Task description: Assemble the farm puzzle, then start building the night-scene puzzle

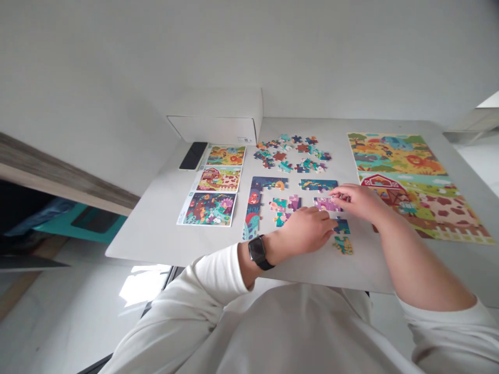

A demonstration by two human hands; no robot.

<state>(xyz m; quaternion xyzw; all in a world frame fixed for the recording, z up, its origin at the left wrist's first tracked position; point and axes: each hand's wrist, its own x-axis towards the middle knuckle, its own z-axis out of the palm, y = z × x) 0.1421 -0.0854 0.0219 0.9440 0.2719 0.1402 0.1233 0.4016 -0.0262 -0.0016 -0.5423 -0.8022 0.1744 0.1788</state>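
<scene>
On the white table (pixel 163 218) lies a partly built jigsaw (pixel 262 193) with a dark blue corner strip. My left hand (pixel 307 228), with a black watch on the wrist, rests curled on the table among loose pieces. My right hand (pixel 356 200) reaches in from the right, its fingers pinching a purple piece (pixel 325 203) beside the left hand's fingertips. Two loose pieces, a dark blue one (pixel 343 226) and a teal-and-orange one (pixel 343 245), lie just below the hands. A heap of unsorted pieces (pixel 293 154) sits farther back.
Two finished puzzles (pixel 409 179) lie at the right of the table. Three picture cards (pixel 218 179) sit in a column at the left, with a black phone (pixel 193 155) beside them. A white box (pixel 218 122) stands at the back against the wall.
</scene>
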